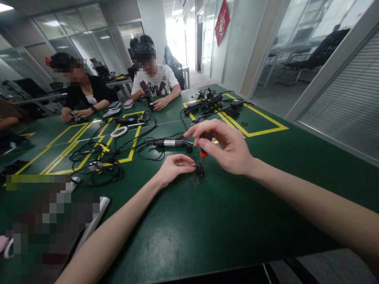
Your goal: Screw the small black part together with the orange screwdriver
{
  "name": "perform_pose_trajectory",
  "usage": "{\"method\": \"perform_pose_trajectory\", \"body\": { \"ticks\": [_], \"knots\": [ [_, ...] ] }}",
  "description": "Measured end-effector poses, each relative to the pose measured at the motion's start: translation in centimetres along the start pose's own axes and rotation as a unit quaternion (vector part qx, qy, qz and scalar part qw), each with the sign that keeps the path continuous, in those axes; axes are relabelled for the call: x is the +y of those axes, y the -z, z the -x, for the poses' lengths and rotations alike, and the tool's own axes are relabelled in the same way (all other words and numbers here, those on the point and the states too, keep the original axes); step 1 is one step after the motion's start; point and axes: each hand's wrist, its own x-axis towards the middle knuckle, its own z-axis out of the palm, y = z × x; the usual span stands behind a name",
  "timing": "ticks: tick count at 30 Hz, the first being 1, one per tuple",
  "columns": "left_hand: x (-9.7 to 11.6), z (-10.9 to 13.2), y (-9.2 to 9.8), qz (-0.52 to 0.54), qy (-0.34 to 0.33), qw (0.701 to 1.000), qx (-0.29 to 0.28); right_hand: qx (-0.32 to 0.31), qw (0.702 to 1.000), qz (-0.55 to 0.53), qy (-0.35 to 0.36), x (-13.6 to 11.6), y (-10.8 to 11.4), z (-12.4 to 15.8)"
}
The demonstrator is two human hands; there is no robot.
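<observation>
A screwdriver (pixel 204 150) with a dark and orange handle stands upright in my right hand (pixel 229 148), whose fingers are curled around the handle. Its thin shaft points down into a small black round part (pixel 199 175) with a short upright tube, which sits on the green table (pixel 177 228). From the left, my left hand (pixel 176 166) steadies this part with its fingertips, fingers pressed together. Just behind lies a pen-shaped power tool (pixel 170 143) with a silver middle, and a small black cap-like piece (pixel 189 147) is near its tip.
Looped black cables (pixel 109 173) and a white ring (pixel 119 131) lie to the left. A heap of black cabled tools (pixel 207 103) is at the back right, among yellow tape lines (pixel 266 128). Across the table, a person in a white shirt (pixel 161 81) holds a power tool.
</observation>
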Motion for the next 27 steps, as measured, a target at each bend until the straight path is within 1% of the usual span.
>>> {"method": "perform_pose_trajectory", "body": {
  "ticks": [3, 8, 13, 27],
  "knots": [
    [-0.17, 0.07, -0.18, -0.001, 0.0, 1.0, 0.004, -0.003, 1.0, 0.0, 0.0, -0.05, -0.03, -0.02],
    [-0.28, 0.0, -0.48, 0.007, -0.021, 1.0, -0.003, 0.0, 1.0, 0.0, 0.001, -0.06, -0.08, 0.01],
    [-0.18, -0.15, -0.35, 0.016, -0.003, 0.999, -0.028, 0.008, 1.0, -0.005, 0.006, 0.01, -0.19, 0.08],
    [-0.55, -0.26, -0.48, 0.0, -0.01, 1.0, -0.013, 0.017, 1.0, -0.01, 0.009, 0.14, -0.38, 0.15]
  ]
}}
